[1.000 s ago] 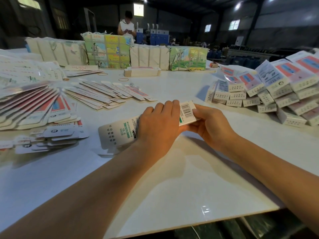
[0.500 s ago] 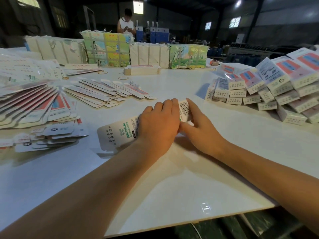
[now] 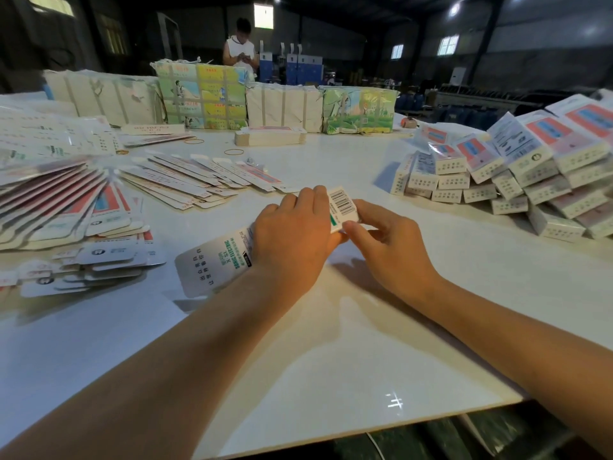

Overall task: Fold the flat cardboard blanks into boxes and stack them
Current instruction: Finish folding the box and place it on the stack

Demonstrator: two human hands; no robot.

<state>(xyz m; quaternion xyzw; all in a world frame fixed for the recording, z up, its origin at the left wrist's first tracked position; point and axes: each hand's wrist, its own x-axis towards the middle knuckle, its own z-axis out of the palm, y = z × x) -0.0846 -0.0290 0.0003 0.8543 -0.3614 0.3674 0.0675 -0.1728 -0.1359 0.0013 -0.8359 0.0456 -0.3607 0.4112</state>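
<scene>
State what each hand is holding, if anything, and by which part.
Both hold one cardboard box: the left hand grips its middle, and the right hand pinches the barcode end.

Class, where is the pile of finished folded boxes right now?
The pile of folded boxes lies on the table's far right, beyond the right hand.

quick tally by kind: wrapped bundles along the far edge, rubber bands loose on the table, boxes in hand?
Wrapped bundles: 4 (2 plain, 2 with colour pictures)
Loose rubber bands: 3 visible
Box held in both hands: 1
Total: 8
</scene>
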